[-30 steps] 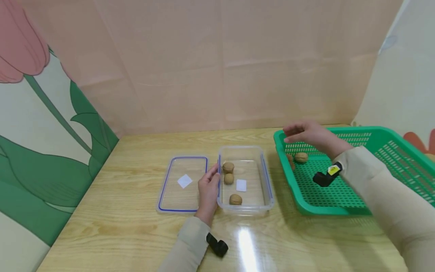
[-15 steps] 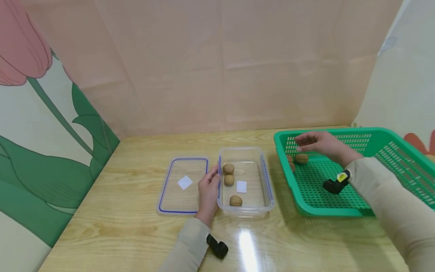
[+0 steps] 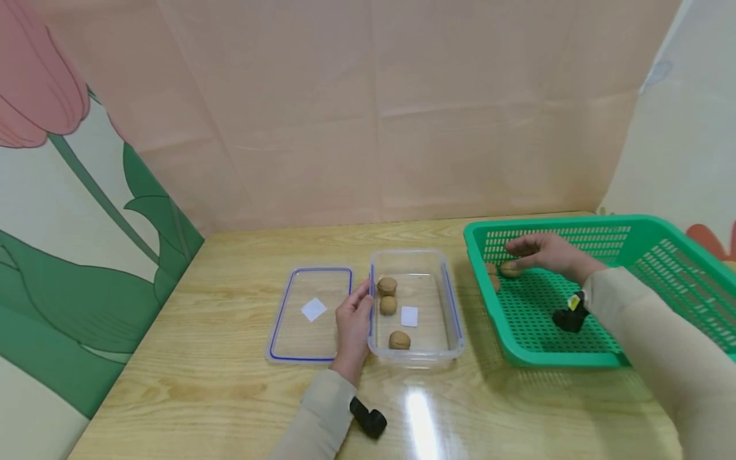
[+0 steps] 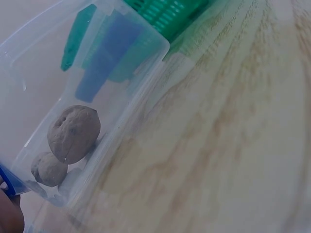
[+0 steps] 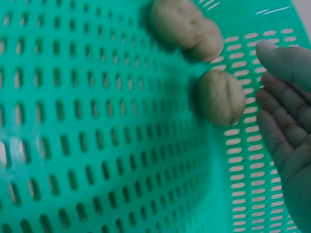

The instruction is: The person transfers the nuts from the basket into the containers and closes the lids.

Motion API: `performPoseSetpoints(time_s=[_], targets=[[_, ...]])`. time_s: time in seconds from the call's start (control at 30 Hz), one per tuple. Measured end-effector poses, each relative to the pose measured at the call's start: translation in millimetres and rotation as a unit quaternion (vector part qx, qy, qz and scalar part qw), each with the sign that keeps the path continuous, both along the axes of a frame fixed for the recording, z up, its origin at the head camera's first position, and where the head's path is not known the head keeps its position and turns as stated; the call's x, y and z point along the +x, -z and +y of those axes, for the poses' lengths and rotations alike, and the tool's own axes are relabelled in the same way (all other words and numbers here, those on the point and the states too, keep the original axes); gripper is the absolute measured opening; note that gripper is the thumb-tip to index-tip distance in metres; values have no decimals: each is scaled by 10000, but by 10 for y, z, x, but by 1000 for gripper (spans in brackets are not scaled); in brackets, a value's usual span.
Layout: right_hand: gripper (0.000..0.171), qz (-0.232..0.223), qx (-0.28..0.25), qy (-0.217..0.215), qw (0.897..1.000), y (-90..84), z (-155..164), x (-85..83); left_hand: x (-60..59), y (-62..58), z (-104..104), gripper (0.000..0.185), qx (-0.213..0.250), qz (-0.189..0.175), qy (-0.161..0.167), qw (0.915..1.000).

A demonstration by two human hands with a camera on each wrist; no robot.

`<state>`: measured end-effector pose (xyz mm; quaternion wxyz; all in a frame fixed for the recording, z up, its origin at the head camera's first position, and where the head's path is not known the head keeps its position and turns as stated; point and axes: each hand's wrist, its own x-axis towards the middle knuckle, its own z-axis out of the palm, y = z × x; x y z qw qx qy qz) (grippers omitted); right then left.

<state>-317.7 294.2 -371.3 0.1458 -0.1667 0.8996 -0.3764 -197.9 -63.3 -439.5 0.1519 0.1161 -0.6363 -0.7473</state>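
Note:
In the head view my left hand [image 3: 352, 326] touches the left wall of a clear plastic storage box [image 3: 453, 306], its fingers extended along that side. Inside the box lie three walnuts, two together [image 3: 388, 305] and one walnut [image 3: 399, 340] near the front wall. The left wrist view shows a walnut [image 4: 74, 134] through the box wall. Reaching into a green plastic basket [image 3: 506, 338], my right hand [image 3: 549, 253] is over a walnut [image 3: 509, 269]. In the right wrist view its fingers are spread beside that walnut [image 5: 221, 98], with a small gap between them.
The box's lid [image 3: 287, 319], edged in blue, lies flat left of the box, partly behind my left hand. More walnuts [image 5: 176, 22] sit against the basket's side. A wooden table [image 3: 190, 332] bears everything, with a papered wall [image 3: 299, 128] behind.
My right hand has moved right and down from above the basket's left rim to the walnut inside. The left hand and the box have stayed put.

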Motion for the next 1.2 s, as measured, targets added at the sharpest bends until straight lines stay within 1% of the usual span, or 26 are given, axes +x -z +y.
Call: performPoseSetpoints(time_s=[0.13,0.33,0.57,0.63,0.73,0.93,1.2], targets=[[56,97,124,37,9999,76,32,-36,-4,8,-6,33,83,-29,47,10000],[59,-58,109,73,9999,146,58,-60,-4,9,-10,33,119,-3,77,9999],[58,-112,73,-40,9999,174,62,-81,-11,1,-18,33,70,50,96,9999],[56,-83,101,-84,9999,182,64,-84,-15,8,-21,34,79,25,101,9999],[55,-182,178,-171,9995,204,67,-85,-11,11,-17,34,84,-16,112,9999],[61,-475,255,-275,9982,246,43,-106,-12,4,-12,34,166,17,95,9998],[65,-522,315,-290,9977,256,-4,-87,-14,9,-8,33,197,-22,96,9998]])
